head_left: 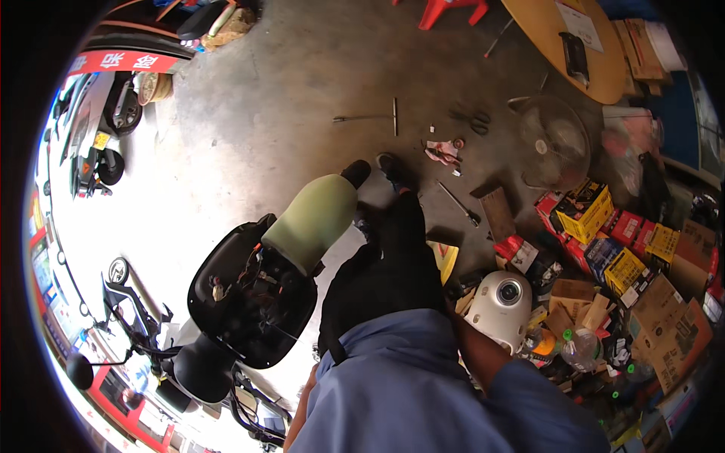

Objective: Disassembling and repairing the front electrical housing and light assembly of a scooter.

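Note:
My left forearm (299, 408) shows beside my blue shirt at the bottom, near a scooter; that hand's fingers are hidden. My right forearm (479, 351) reaches down along my right side, its hand hidden behind my body, nearest a white rounded plastic shell (495, 302) with a round fitting. To my left the scooter has a pale green seat (310, 219), an open black underseat tub (234, 294) with loose wires, and a black rounded part (200, 366) near the handlebars. My dark-shod feet (389, 170) stand on concrete beside the seat.
Tools lie on the floor: a T-handle wrench (394, 113), scissors (477, 121) and a long rod (457, 204). At right are a fan (544, 140), stacked boxes (585, 211), plastic bottles (581, 351) and a wooden tabletop (608, 83). Another scooter (94, 143) stands upper left; a red stool (445, 11) is behind.

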A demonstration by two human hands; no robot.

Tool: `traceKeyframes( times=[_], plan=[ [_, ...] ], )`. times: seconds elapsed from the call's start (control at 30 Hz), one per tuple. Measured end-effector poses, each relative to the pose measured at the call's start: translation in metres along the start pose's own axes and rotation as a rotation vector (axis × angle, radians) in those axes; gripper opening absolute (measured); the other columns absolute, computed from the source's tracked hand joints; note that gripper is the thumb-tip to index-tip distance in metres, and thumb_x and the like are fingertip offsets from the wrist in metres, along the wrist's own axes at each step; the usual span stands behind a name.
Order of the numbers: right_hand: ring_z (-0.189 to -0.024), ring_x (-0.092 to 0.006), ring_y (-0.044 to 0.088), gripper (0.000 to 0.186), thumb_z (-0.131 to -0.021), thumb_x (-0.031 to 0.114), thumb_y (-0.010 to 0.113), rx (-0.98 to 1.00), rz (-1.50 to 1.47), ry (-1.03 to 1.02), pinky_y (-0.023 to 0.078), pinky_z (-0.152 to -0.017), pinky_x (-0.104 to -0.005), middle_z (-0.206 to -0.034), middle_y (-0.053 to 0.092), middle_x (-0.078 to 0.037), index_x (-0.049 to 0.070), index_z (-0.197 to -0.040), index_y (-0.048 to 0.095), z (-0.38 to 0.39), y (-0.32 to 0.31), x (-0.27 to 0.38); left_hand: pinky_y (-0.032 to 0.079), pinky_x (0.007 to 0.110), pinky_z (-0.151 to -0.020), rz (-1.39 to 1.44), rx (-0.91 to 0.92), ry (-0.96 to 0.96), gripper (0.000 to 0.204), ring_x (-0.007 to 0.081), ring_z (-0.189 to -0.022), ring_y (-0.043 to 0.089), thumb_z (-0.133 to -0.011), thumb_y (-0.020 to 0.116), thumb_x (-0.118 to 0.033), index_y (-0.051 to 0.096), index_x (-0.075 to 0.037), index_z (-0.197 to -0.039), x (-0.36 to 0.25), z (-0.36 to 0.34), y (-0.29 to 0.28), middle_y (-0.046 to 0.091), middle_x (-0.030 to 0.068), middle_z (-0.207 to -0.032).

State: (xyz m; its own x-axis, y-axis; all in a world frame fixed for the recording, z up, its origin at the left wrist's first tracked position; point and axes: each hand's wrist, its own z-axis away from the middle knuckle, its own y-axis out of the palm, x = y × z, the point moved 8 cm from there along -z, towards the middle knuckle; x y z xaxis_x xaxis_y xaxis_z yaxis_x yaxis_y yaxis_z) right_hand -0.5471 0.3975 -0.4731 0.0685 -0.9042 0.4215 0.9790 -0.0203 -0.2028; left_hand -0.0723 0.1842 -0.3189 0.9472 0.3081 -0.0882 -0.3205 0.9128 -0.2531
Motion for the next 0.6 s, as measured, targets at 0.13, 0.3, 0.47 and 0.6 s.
traceKeyframes(
  times=[0.13, 0.3, 0.47, 0.6],
  plan=[
    [-0.063, -0.0292, 0.060, 0.025, -0.081, 0.023, 0.052, 0.013, 0.026, 0.018, 0.045, -0.059, -0.0411, -0.070, 0.061, -0.017, 0.000, -0.079, 0.061, -0.001, -0.019, 0.005, 0.047, 0.031, -0.076, -0.162, 0.053, 0.159, 0.035, 0.0173, -0.084, 0.061, -0.083, 0.063, -0.027, 0.064, 0.003, -0.103, 0.015, -0.024, 0.035, 0.067, 0.0112, -0.094],
    [-0.058, -0.0276, 0.058, 0.021, -0.081, 0.020, 0.052, 0.106, 0.056, 0.026, 0.044, -0.054, -0.0403, -0.067, 0.059, -0.015, 0.001, -0.076, 0.059, -0.033, -0.071, 0.027, 0.049, 0.030, -0.062, 0.467, -0.173, -0.099, 0.028, 0.0167, -0.076, 0.064, -0.088, 0.056, -0.025, 0.065, -0.002, -0.102, -0.037, 0.027, 0.050, 0.067, 0.0108, -0.090],
    [-0.053, -0.0260, 0.057, 0.018, -0.081, 0.018, 0.051, 0.165, 0.075, 0.119, 0.043, -0.049, -0.0395, -0.063, 0.057, -0.013, 0.002, -0.074, 0.057, -0.092, -0.169, 0.069, 0.051, 0.029, -0.058, 1.141, -0.485, -0.246, 0.028, 0.0165, -0.069, 0.065, -0.088, 0.055, -0.024, 0.062, -0.001, -0.103, -0.082, 0.081, 0.089, 0.067, 0.0103, -0.083],
    [-0.049, -0.0248, 0.056, 0.016, -0.080, 0.016, 0.051, 0.156, 0.176, 0.133, 0.042, -0.044, -0.0388, -0.060, 0.056, -0.011, 0.002, -0.072, 0.056, -0.153, -0.238, 0.134, 0.052, 0.030, -0.061, 1.177, -0.564, -0.226, 0.027, 0.0177, -0.072, 0.066, -0.086, 0.056, -0.022, 0.063, 0.000, -0.099, -0.106, 0.087, 0.170, 0.067, 0.0107, -0.083]
  ],
)
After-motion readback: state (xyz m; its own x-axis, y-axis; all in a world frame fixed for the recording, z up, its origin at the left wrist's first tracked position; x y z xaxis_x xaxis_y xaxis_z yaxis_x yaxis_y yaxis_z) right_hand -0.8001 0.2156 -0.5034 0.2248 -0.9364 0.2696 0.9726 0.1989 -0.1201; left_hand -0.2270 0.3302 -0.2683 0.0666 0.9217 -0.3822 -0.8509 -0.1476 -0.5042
